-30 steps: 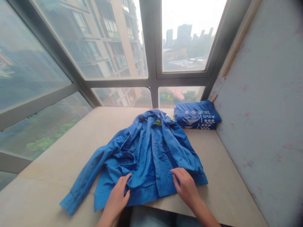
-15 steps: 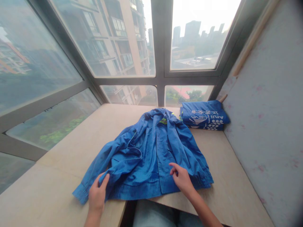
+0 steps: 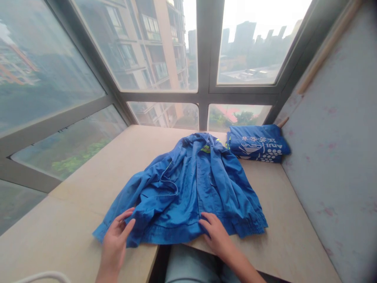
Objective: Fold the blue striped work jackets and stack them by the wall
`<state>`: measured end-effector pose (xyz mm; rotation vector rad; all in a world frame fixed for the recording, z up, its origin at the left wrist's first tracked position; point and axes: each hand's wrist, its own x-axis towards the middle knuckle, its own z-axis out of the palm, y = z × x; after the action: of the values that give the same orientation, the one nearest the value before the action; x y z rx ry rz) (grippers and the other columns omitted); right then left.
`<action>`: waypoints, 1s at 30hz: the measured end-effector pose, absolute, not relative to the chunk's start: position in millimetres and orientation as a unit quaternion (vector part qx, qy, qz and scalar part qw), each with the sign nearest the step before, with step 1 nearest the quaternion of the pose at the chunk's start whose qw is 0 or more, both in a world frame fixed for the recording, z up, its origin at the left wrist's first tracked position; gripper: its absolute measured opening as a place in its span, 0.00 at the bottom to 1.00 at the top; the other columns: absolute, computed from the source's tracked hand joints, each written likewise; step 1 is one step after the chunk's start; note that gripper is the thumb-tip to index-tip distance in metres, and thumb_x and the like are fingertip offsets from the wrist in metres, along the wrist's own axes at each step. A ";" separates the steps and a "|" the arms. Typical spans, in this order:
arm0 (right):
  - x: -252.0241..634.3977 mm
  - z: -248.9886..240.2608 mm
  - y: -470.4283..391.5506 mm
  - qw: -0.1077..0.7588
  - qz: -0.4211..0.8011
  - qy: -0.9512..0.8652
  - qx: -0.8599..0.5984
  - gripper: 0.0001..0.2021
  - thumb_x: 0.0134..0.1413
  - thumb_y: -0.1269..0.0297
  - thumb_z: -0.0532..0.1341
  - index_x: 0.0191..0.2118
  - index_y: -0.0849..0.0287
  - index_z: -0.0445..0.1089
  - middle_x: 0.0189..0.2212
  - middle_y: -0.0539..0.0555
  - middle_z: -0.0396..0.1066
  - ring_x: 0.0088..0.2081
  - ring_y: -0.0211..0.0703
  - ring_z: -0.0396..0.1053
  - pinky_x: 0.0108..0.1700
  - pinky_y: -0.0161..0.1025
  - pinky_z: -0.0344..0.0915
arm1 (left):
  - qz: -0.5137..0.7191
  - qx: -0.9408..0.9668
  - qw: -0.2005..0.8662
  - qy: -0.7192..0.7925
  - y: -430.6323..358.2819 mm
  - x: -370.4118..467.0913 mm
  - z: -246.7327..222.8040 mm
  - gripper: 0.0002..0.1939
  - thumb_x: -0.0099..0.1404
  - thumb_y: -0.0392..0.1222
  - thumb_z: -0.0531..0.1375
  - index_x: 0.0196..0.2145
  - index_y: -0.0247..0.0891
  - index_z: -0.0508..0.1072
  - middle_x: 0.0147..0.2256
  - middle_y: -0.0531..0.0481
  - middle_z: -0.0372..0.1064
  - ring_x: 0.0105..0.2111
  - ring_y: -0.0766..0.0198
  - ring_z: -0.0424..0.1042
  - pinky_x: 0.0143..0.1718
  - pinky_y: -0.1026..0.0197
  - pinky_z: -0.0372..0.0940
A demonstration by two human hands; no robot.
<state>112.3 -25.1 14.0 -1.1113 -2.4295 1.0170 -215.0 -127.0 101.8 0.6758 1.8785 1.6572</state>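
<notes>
A blue work jacket point(image 3: 184, 196) lies spread on the pale tabletop, its collar toward the windows and its hem toward me. The front panel on the left is folded back, showing a thin pale edging. Yellow-green strips show by the collar. My left hand point(image 3: 115, 239) is at the lower left corner of the jacket, beside the cuff, thumb and fingers apart. At the middle of the hem, my right hand point(image 3: 217, 237) has its fingers over the fabric and its thumb below the edge, gripping the jacket.
A folded blue garment point(image 3: 257, 143) with white printing lies at the back right against the patterned wall point(image 3: 332, 157). Windows point(image 3: 163, 47) enclose the left and back. The tabletop point(image 3: 88, 196) has a gap at the front, above my legs. A white cable point(image 3: 44, 276) shows at lower left.
My left hand has loosened from the jacket's corner, its fingers spreading. My right hand has moved down and left from above the front panel to the hem. The view has shifted slightly.
</notes>
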 end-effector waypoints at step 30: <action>252.9 6.6 26.1 0.366 0.518 -0.450 -0.629 0.22 0.42 0.48 0.66 0.39 0.60 0.74 0.34 0.58 0.77 0.35 0.52 0.75 0.35 0.45 0.73 | 0.320 0.631 0.088 0.701 -142.3 -71.5 16.0 0.24 0.66 0.35 0.52 0.59 0.40 0.64 0.52 0.40 0.71 0.52 0.52 0.72 0.53 0.49 0.70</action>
<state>252.9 26.1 6.6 -1.6177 -1.1561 1.3314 -71.5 -142.3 16.0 1.8794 2.0859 0.9528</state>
